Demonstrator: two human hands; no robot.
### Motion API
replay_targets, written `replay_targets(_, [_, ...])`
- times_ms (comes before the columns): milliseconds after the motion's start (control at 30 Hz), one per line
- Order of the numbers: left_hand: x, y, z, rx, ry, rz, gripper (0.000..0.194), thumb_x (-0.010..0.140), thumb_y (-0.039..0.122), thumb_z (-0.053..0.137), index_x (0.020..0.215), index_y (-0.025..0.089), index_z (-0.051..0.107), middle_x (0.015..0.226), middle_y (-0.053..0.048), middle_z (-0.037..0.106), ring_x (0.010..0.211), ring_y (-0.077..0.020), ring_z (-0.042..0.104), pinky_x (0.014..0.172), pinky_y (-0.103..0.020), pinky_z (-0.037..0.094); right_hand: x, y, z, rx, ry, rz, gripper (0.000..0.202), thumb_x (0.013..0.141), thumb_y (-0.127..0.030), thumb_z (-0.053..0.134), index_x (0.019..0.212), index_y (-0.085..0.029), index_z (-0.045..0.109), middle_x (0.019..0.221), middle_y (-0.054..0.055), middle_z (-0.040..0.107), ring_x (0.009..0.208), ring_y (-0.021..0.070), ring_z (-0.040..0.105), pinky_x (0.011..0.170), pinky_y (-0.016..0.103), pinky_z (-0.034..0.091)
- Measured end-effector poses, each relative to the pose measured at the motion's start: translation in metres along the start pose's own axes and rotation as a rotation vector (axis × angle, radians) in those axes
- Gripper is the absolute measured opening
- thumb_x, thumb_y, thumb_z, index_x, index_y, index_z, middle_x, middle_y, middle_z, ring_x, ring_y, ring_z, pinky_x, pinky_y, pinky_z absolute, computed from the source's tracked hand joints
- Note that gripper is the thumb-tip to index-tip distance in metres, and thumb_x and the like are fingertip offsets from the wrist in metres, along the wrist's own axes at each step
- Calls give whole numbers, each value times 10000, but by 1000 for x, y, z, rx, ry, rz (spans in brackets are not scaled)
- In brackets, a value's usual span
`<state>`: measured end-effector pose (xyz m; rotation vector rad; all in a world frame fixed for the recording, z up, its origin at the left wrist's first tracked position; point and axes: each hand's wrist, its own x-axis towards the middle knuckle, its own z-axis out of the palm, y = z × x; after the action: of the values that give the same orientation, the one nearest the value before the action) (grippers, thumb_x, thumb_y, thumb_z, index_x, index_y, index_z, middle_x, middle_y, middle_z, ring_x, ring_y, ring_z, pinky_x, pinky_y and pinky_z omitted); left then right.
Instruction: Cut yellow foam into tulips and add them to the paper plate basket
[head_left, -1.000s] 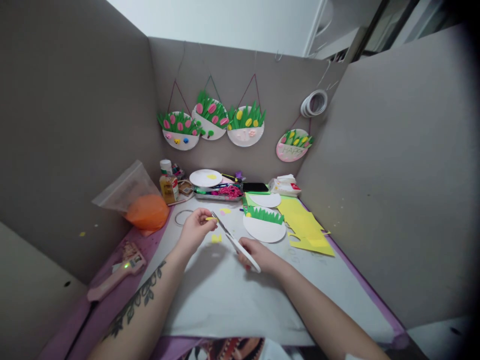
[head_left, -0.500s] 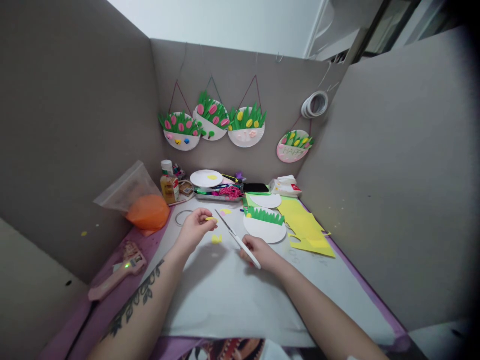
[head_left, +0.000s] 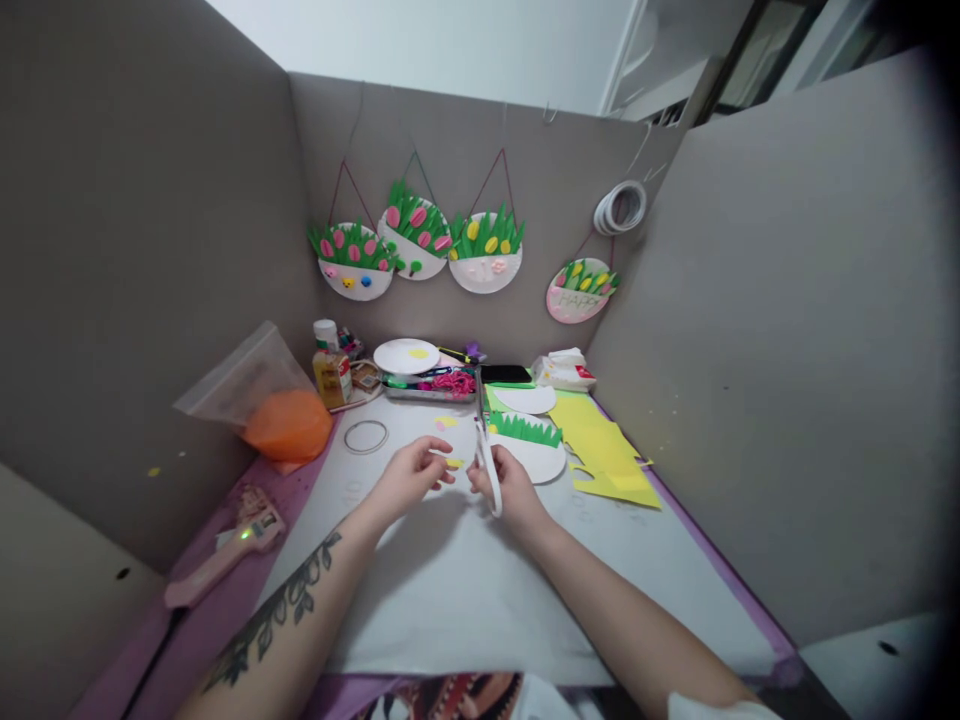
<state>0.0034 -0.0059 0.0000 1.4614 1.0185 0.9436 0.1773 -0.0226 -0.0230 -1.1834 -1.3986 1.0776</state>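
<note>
My right hand (head_left: pixel 510 490) is closed around the white handles of a pair of scissors (head_left: pixel 487 465), whose blades point away from me, upright and together. Facing it, my left hand (head_left: pixel 416 472) has its fingers curved and apart. Between the two hands shows a small yellow paper piece (head_left: pixel 454 463); which fingers touch it, I cannot tell. Just beyond my right hand lies a white paper plate half (head_left: pixel 536 462) edged with green paper grass (head_left: pixel 525 430). Yellow and pink paper cutouts (head_left: pixel 445 423) lie past my left fingertips.
Yellow paper sheets (head_left: pixel 611 455) lie at right. A metal ring (head_left: pixel 366 436), bag of orange material (head_left: pixel 289 425), glue bottle (head_left: pixel 330 370) and pink glue gun (head_left: pixel 225 555) are at left. Behind stand a supply tray (head_left: pixel 427 394) and white plate (head_left: pixel 406 356). Decorated plates (head_left: pixel 486 268) hang behind.
My left hand has moved right and nearer to me, its pinch on the yellow piece loosened. The scissors have swung from pointing left to pointing straight ahead. The view has shifted slightly.
</note>
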Motion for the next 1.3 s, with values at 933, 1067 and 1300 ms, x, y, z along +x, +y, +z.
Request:
replay_targets(933, [0, 6, 9, -80, 124, 50, 157, 707, 310, 553, 676, 156, 547, 515, 46, 485, 439, -67, 406, 394, -167, 302, -10, 3, 20, 107, -51, -48, 260, 656, -277, 630, 754, -196, 403, 616, -61, 497, 523, 93, 491, 507, 222, 406])
replay_targets(1067, [1, 10, -5, -116, 254, 126, 175, 748, 310, 523, 652, 164, 516, 495, 55, 454, 415, -56, 375, 401, -168, 295, -16, -3, 20, 127, -245, 111, 265, 647, -317, 623, 711, -198, 396, 560, -67, 506, 440, 78, 464, 427, 203, 378])
replay_targets(1300, [-3, 23, -14, -118, 338, 181, 159, 750, 280, 519, 637, 170, 499, 476, 56, 438, 418, -58, 373, 404, -168, 299, -22, -4, 22, 146, -365, 227, 250, 618, -292, 618, 721, -187, 416, 590, -47, 554, 441, 78, 504, 417, 198, 401])
